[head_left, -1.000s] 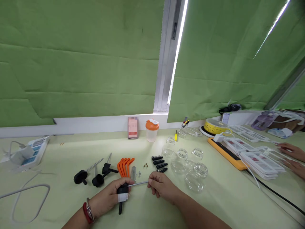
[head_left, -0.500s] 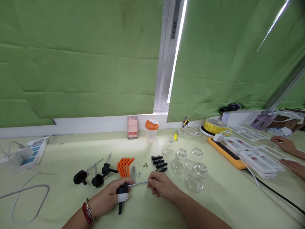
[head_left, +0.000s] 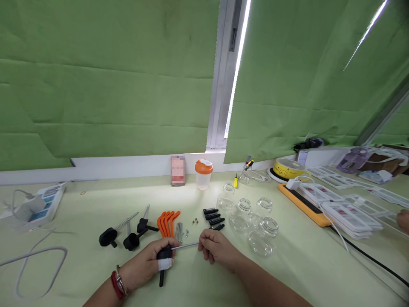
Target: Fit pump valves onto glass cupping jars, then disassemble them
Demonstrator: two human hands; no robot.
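The left hand (head_left: 150,259) grips, the right hand (head_left: 217,248) pinches, forearms (head_left: 263,281) converging.

At lower centre, the left hand (head_left: 143,260) partly covers the black part (head_left: 164,252), and the right hand (head_left: 217,249) conceals the far end of the metal rod (head_left: 187,245). Near mid-frame, the upright pinkish screen (head_left: 178,170) is pixelated beyond reading. The right edge cuts off a co-worker's hand (head_left: 403,221).

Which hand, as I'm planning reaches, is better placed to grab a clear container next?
Likely the right hand: nearer the clear containers, though pinching the rod; the left hand holds a black part.
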